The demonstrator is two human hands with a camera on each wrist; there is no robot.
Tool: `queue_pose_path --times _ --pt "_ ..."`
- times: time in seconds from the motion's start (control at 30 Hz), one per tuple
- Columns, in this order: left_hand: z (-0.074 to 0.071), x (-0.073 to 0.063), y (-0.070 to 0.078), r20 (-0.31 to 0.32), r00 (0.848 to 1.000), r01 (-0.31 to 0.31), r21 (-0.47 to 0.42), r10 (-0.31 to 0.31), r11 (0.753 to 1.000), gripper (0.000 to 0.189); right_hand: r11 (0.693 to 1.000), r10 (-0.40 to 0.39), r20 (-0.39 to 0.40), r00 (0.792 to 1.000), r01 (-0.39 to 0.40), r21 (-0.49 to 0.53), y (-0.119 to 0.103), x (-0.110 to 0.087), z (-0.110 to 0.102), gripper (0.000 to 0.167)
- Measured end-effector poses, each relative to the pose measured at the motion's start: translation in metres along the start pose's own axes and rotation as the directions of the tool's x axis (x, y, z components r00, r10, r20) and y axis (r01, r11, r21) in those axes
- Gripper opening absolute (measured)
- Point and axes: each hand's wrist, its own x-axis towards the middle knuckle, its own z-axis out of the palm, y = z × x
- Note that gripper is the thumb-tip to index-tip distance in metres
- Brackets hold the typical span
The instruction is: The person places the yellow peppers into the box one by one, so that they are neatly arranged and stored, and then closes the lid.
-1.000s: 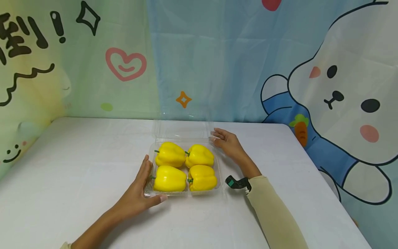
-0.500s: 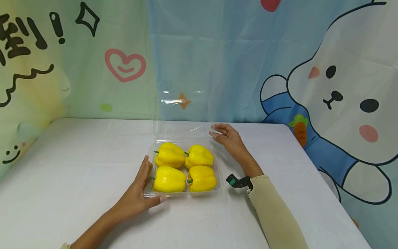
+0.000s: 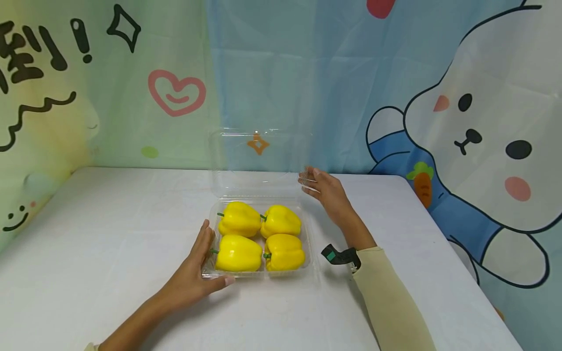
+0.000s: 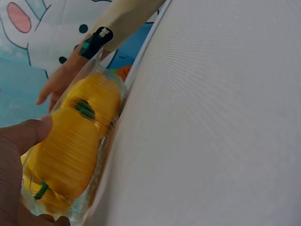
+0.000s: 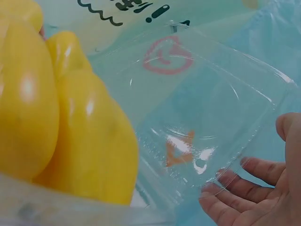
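A clear plastic clamshell container (image 3: pixel 263 274) stands on the table with several yellow bell peppers (image 3: pixel 239 253) in it. Its see-through lid (image 5: pixel 211 94) is hinged at the far side and stands raised, tilted away. My left hand (image 3: pixel 193 273) holds the container's near left corner, fingers along the left side and thumb at the front; the left wrist view shows the thumb (image 4: pixel 33 134) against the plastic wall. At the lid's right edge, my right hand (image 3: pixel 327 195) has its fingers loosely extended. In the right wrist view those fingertips (image 5: pixel 225 179) lie behind the lid's edge.
A white cloth (image 3: pixel 110 234) covers the table. Behind it hangs a printed curtain (image 3: pixel 342 87) with a cartoon rabbit, close to the raised lid. A black band with a green patch (image 3: pixel 338 255) sits by the right cuff.
The lid has swung up from lying back to a more upright tilt. My right hand has risen slightly with it, its fingers moving behind the edge. The left hand stays in place.
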Motion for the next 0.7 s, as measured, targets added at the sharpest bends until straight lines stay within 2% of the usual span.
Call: queue_pose_path --times 0.17,0.5,0.7 --pt "0.0 0.0 0.0 0.001 1.0 -0.015 -0.021 0.015 1.0 0.116 0.999 -0.033 0.016 0.999 0.034 -0.03 -0.007 -0.001 0.001 0.067" --pt "0.0 0.001 -0.001 -0.004 1.0 -0.014 -0.022 0.014 1.0 0.117 0.993 -0.114 0.062 0.992 0.111 0.051 -0.016 -0.005 0.0 0.075" --pt "0.0 0.0 0.0 -0.006 1.0 -0.017 -0.018 0.017 1.0 0.117 0.994 -0.096 0.037 0.995 0.094 0.048 -0.025 -0.008 0.002 0.07"
